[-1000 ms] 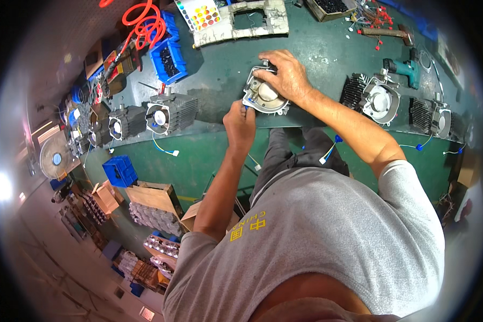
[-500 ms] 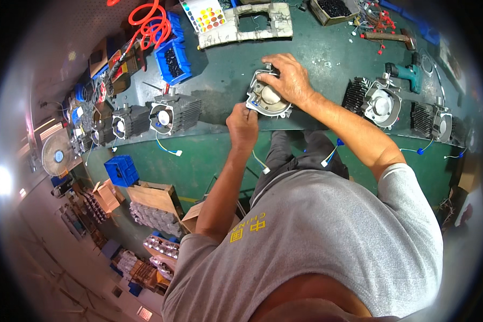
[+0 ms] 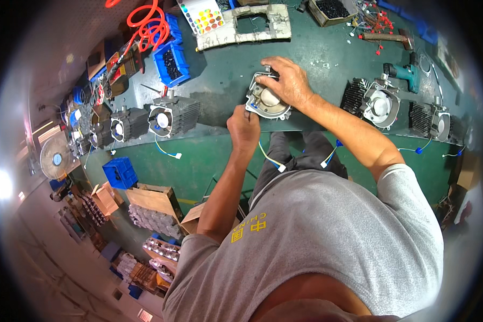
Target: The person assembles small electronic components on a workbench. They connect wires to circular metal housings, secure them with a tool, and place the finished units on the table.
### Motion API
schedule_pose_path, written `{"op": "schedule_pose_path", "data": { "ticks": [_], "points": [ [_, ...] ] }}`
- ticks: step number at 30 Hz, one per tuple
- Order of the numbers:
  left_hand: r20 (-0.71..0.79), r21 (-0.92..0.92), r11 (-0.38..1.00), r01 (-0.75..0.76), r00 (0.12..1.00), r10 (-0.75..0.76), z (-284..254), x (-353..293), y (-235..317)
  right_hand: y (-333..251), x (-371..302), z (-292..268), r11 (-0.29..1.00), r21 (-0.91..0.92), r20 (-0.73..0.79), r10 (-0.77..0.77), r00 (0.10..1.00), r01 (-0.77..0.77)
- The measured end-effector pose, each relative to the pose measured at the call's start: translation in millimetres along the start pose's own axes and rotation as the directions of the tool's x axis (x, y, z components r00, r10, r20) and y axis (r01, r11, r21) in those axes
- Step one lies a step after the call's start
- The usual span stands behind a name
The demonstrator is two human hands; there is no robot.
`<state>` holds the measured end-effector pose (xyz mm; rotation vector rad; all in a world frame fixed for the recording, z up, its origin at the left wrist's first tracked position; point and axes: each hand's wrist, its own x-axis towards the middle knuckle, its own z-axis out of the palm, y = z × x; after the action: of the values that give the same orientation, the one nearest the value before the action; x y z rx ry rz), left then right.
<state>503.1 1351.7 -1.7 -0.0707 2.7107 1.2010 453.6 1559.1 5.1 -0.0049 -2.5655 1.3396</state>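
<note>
A round grey metal housing (image 3: pixel 264 103) with a pale centre lies on the green workbench (image 3: pixel 220 91) near its front edge. My right hand (image 3: pixel 286 81) rests on top of the housing and grips its far side. My left hand (image 3: pixel 243 125) is closed at the housing's near left edge, fingers pinched on something too small to make out. A yellow and blue wire with a white plug (image 3: pixel 272 160) hangs from the housing over the bench edge.
Finned motor units (image 3: pixel 173 116) line the bench at left, and more (image 3: pixel 378 102) at right beside a teal power drill (image 3: pixel 403 71). Blue parts bins (image 3: pixel 170 60), a red coiled hose (image 3: pixel 145 22) and a hammer (image 3: pixel 387 37) lie behind. A blue crate (image 3: pixel 118 173) and cardboard boxes (image 3: pixel 154 202) stand below.
Both hands stay at the housing. The left hand has shifted slightly at its near left edge, and the view has drifted a little.
</note>
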Motion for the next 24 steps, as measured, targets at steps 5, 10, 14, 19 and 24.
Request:
{"op": "schedule_pose_path", "data": {
  "ticks": [5,10,14,19,24],
  "points": [
    [0.123,-0.271,0.953,0.135,0.987,-0.104,-3,4,0,-1,2,-3,1.0,-0.01,-0.006,0.009,1.0,-0.009],
    [0.449,-0.604,0.637,0.479,0.865,-0.224,-26,7,6,3,2,-4,1.0,0.014,-0.003,-0.016,1.0,0.016],
    [0.692,-0.457,0.663,0.593,0.705,-0.153,-43,30,-13,-5,3,-8,1.0,0.019,0.04,0.018,0.999,-0.019],
    [0.791,-0.349,0.75,0.562,0.605,-0.085,-47,48,-27,0,2,-4,1.0,0.007,0.026,0.002,1.0,-0.003],
    [0.654,-0.452,0.833,0.32,0.754,0.066,-33,38,-44,-1,2,-4,1.0,0.013,0.03,0.012,0.999,-0.013]
  ]
}}
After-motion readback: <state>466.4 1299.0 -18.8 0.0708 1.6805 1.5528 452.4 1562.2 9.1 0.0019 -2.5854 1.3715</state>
